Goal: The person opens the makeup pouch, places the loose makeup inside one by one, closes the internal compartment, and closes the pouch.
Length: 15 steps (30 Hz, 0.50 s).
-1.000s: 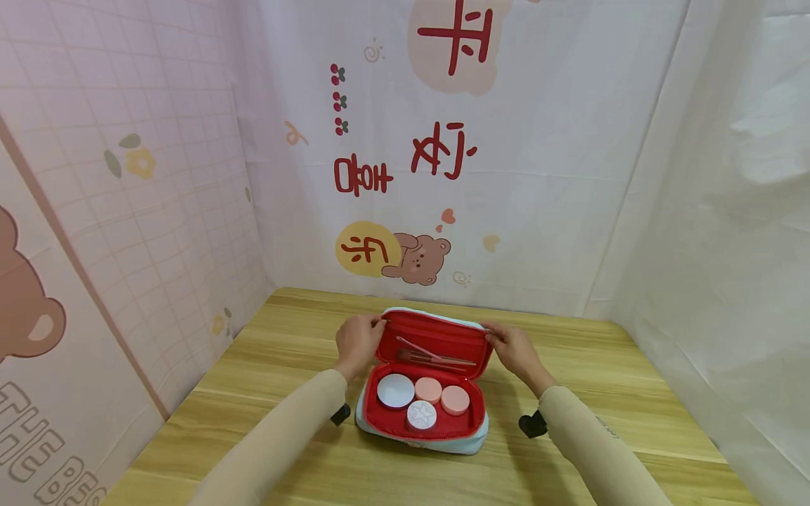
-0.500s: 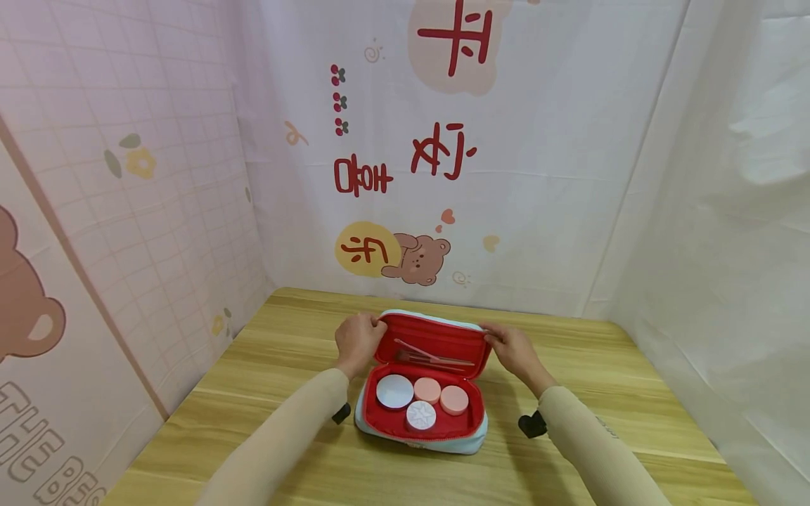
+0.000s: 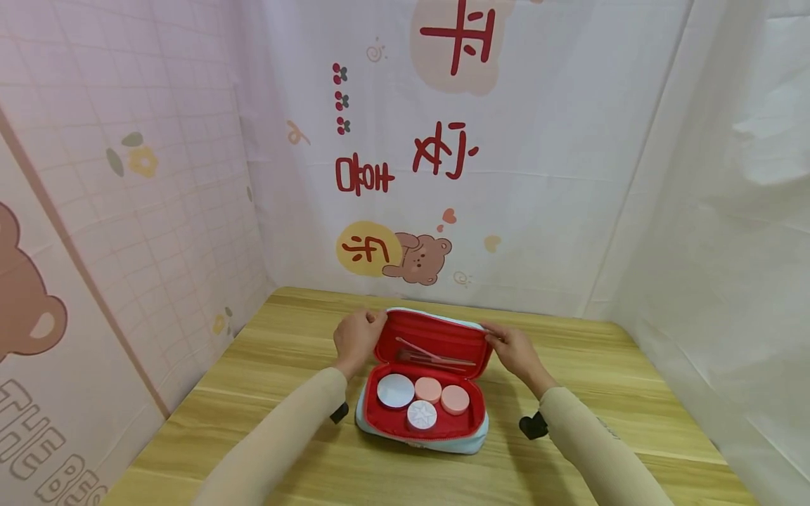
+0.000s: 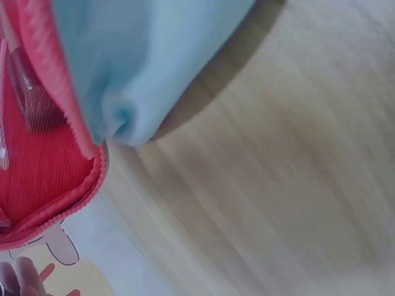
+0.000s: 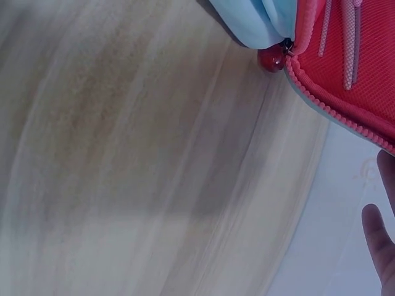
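Note:
A light-blue makeup bag (image 3: 465,444) with red lining stands unzipped on the table, its lid (image 3: 443,329) raised at the back. My left hand (image 3: 356,343) grips the lid's upper left corner. At the upper right corner, my right hand (image 3: 515,351) pinches the edge. Inside the base sit a large white round case (image 3: 395,391), two pink round cases (image 3: 428,389) and a smaller white case with a star (image 3: 421,415). Several makeup brushes lie behind the lid's mesh, one brush head (image 4: 42,108) showing close in the left wrist view.
The bag rests on a wood-grain table (image 3: 291,414). A red bead zipper pull (image 5: 271,58) hangs at the bag's hinge corner. Printed white cloth (image 3: 538,176) hangs behind the table and along both sides.
My left hand has risen slightly at the lid's corner. The right hand keeps its hold, and the lid and the cases stay nearly where they were.

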Tool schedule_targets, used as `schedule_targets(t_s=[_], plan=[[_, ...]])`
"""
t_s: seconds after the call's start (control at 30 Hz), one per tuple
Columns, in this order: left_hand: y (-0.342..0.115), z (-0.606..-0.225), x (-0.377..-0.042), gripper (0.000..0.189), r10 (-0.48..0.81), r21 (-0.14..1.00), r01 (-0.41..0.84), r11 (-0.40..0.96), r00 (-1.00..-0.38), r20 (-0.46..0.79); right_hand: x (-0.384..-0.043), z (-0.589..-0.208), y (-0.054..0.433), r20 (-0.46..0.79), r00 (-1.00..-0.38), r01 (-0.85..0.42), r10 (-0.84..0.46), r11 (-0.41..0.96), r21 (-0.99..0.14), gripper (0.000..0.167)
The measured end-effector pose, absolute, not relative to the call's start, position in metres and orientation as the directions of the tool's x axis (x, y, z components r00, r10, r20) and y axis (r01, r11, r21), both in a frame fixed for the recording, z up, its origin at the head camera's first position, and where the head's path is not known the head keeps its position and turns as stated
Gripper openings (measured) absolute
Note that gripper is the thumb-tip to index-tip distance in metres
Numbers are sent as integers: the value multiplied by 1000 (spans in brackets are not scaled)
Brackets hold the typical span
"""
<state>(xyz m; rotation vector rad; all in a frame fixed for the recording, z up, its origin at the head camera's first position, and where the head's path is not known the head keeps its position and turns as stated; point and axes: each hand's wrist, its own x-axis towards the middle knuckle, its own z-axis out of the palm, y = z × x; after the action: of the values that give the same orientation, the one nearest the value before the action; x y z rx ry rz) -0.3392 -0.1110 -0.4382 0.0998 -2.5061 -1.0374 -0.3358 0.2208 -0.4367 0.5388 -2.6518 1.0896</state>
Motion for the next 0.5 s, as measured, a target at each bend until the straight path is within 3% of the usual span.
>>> schedule_targets(t_s=[0.1, 0.33, 0.5], plan=[[-113, -434, -341, 39, -223, 709, 84, 700, -918, 329, -335, -438, 221, 340, -909, -412, -241, 645, -644, 35], [-119, -431, -340, 67, -94, 793, 63, 606, -984, 151, -334, -440, 224, 311, -925, -379, -219, 605, -700, 37], [-123, -432, -339, 66, -51, 833, 46, 551, -995, 89, -332, -437, 223, 188, -966, -253, -176, 519, -817, 40]])
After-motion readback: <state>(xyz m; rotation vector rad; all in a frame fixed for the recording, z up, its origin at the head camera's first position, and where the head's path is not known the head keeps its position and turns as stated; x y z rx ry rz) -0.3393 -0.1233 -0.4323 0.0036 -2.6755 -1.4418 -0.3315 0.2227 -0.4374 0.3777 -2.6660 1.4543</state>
